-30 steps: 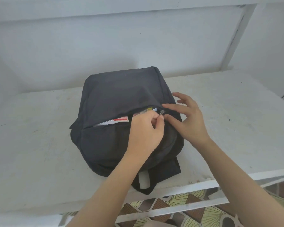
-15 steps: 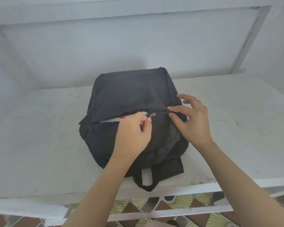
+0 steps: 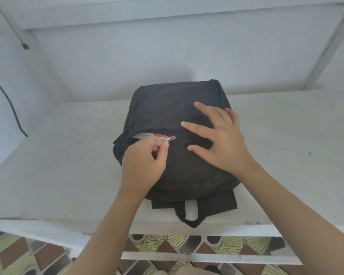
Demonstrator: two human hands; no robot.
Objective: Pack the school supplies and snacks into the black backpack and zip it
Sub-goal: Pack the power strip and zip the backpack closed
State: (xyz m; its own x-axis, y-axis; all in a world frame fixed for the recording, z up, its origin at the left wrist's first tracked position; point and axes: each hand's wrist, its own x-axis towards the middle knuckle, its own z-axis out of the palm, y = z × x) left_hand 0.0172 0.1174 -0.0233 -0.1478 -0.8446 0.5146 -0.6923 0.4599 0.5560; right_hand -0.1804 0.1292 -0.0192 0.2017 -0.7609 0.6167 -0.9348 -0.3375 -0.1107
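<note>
Leftward along its track since a second ago goes the small silver metal zipper pull (image 3: 171, 138), and the open gap is now much shorter. On my feed the left hand (image 3: 143, 165) is nearest, with thumb and forefinger pinched on that pull. The right hand (image 3: 220, 139), which was pinching the cloth beside the slider, now lies flat with fingers spread. It presses the soft black fabric backpack (image 3: 167, 108) down behind the closed stretch. The backpack lies on the white painted tabletop (image 3: 68, 165), its carry loop (image 3: 191, 215) reaching the near edge. I judge the packing done and the zipping nearly so: only the short left stretch is open. Inside that gap a red and white edge (image 3: 159, 135) shows, but any print on it is too small to read. I see no logo or label on the backpack.
</note>
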